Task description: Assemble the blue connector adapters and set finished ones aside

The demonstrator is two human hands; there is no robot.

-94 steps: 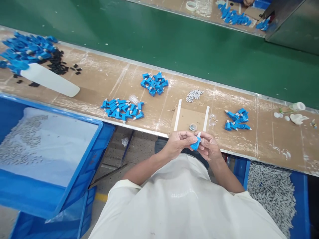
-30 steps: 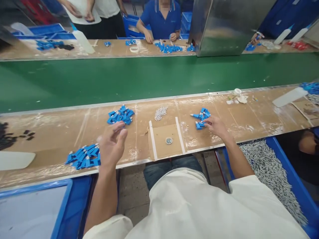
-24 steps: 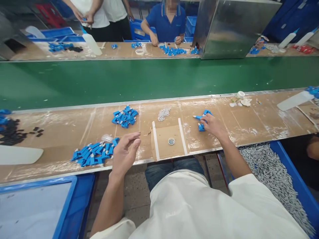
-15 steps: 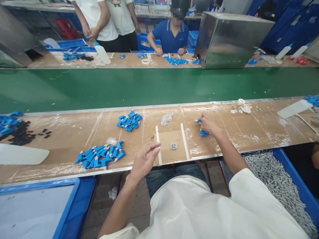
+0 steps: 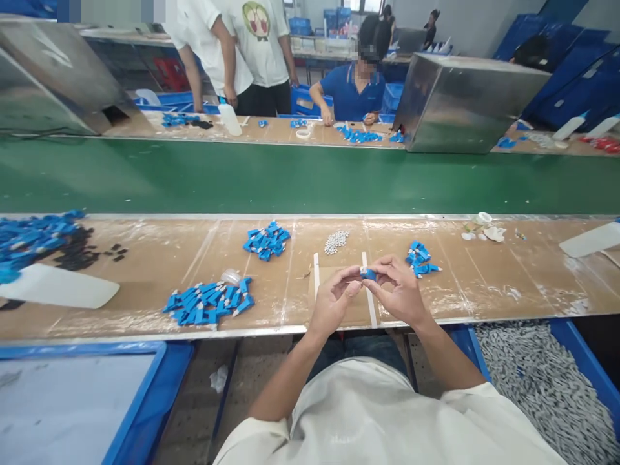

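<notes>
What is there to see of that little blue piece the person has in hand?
The blue piece is small and looks like plastic, with a whitish part on its left side in the picture. It is held above the brown table in the grip of the right hand, whose fingers partly hide it. The left hand is close; whether it touches is unclear.

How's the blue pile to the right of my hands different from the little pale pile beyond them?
Colour: the blue pile is bright blue with whitish tips; the pale pile is greyish white.
Pieces: the blue pile has fewer, larger, longish pieces; the pale pile has many tiny ones.
Place: the blue pile is right of your right hand; the pale pile is beyond your left hand.
Both lie loose on the brown bench.
</notes>
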